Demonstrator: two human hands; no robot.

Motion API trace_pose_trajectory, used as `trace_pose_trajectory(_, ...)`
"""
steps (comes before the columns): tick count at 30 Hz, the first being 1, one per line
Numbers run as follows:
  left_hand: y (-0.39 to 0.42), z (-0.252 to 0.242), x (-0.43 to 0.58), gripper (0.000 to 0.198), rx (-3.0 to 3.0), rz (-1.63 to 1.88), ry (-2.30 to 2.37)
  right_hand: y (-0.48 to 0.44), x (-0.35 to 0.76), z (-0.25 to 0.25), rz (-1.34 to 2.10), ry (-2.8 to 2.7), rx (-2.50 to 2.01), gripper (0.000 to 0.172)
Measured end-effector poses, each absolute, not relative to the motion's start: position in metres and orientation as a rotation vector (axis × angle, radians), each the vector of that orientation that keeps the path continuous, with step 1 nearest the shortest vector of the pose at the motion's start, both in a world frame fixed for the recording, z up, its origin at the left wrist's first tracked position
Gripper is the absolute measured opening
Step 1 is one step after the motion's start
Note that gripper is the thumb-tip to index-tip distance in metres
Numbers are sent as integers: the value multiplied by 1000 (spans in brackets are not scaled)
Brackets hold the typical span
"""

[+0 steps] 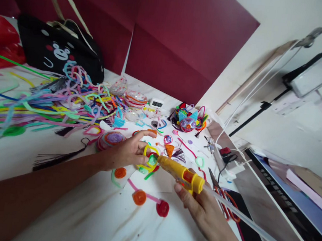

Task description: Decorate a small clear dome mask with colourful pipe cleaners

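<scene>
The left hand (130,152) is pinching a pipe-cleaner ring (149,159) at its fingertips. The right hand (200,209) is gripping a glue gun (181,172), nozzle at the ring. It is probably best squeezing gently, with the fingertips clear of the hot tip.

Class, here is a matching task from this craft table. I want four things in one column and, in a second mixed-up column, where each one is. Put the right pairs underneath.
Things
1. yellow glue gun
2. looped craft piece
3. black bag
4. red coil

Places
A. at the back left, in front of the dark red board
B. in the grip of the left hand
C. in the grip of the right hand
D. lying loose on the white table, between the two hands

Pairs: 1-C, 2-B, 3-A, 4-D
</scene>
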State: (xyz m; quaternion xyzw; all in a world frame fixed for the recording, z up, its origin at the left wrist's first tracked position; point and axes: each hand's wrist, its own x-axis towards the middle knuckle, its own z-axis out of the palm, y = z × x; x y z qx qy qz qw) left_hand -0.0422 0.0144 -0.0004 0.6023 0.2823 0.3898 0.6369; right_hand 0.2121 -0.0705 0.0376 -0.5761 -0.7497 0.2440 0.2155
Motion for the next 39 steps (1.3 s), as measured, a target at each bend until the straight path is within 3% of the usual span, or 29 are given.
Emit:
trace_pose_trajectory(30, 12, 4, -39, 66, 1344, 909, 677, -78, 216, 31, 668, -2032, -1674, 44)
trace_pose_trajectory(39, 14, 2, -39, 64, 1335, 934, 653, -82, 223, 35, 623, -2121, -1348, 18)
